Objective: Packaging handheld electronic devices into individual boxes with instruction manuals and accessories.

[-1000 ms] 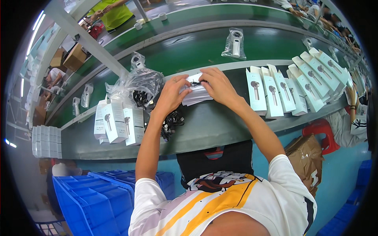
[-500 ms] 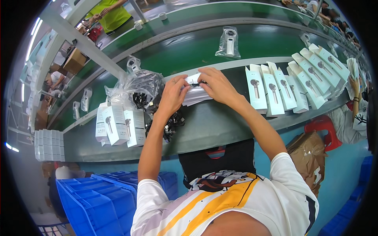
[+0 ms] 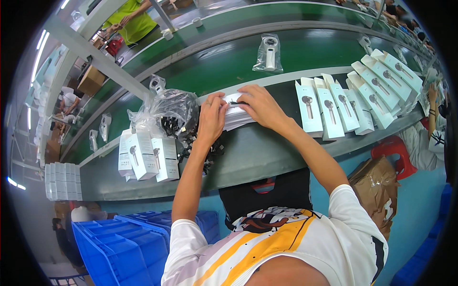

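Note:
A stack of white paper leaflets lies on the bench in front of me, and a short black cable rests across its top. My right hand bends over the stack's right side, its fingertips closed on the cable's end. At the stack's left edge, my left hand has its fingers curled together; what they pinch is hidden. Beside the left wrist, a clear plastic bag bulges with black cables, and a loose pile of them spills under my forearm.
Open white boxes stand in a row at right; several more boxes stand at left. A bagged white handheld device lies on the green conveyor. Blue crates sit below left, a red stool at right. A person in green works across.
The bagged device on the conveyor has shifted slightly left. Both hands stay at the leaflet stack, with small finger movements around the black cable.

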Demonstrator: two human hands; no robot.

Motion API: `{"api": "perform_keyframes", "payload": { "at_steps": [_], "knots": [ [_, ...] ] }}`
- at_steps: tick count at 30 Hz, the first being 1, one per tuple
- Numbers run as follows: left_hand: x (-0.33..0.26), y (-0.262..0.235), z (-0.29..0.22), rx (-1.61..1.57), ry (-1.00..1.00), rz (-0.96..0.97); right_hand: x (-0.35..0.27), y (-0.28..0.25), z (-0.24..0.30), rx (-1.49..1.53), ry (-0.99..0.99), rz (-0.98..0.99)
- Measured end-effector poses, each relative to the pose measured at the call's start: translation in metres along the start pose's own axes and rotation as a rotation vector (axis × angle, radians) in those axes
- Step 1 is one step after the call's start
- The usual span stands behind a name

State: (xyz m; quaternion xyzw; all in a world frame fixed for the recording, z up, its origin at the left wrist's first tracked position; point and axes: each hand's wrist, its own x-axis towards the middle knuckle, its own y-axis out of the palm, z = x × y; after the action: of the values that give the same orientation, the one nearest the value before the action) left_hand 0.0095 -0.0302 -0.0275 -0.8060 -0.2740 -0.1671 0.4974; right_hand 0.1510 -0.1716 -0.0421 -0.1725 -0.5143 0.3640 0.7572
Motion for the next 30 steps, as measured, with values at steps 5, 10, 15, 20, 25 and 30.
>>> {"api": "perform_keyframes", "payload": {
  "at_steps": [5, 10, 15, 20, 25, 30],
  "knots": [
    [0.0, 0.0, 0.001, -0.006, -0.013, -0.033, 0.004, 0.0, 0.002, -0.012, 0.001, 0.009],
    [-0.002, 0.005, 0.006, -0.015, 0.042, -0.086, 0.002, 0.002, 0.004, -0.029, -0.001, -0.038],
    [-0.004, 0.008, 0.008, -0.053, 0.044, -0.111, 0.003, 0.003, 0.005, -0.044, -0.079, -0.077],
    [-0.008, 0.004, -0.02, 0.023, -0.003, -0.381, 0.004, 0.002, -0.003, -0.055, 0.005, -0.189],
    [-0.038, 0.004, -0.056, -0.904, -0.523, -0.116, 0.012, -0.017, 0.023, -0.07, -0.031, -0.361],
    [-0.028, 0.004, -0.06, -1.513, -0.566, -0.158, -0.019, -0.028, 0.045, 0.037, -0.095, -0.125]
  ]
}}
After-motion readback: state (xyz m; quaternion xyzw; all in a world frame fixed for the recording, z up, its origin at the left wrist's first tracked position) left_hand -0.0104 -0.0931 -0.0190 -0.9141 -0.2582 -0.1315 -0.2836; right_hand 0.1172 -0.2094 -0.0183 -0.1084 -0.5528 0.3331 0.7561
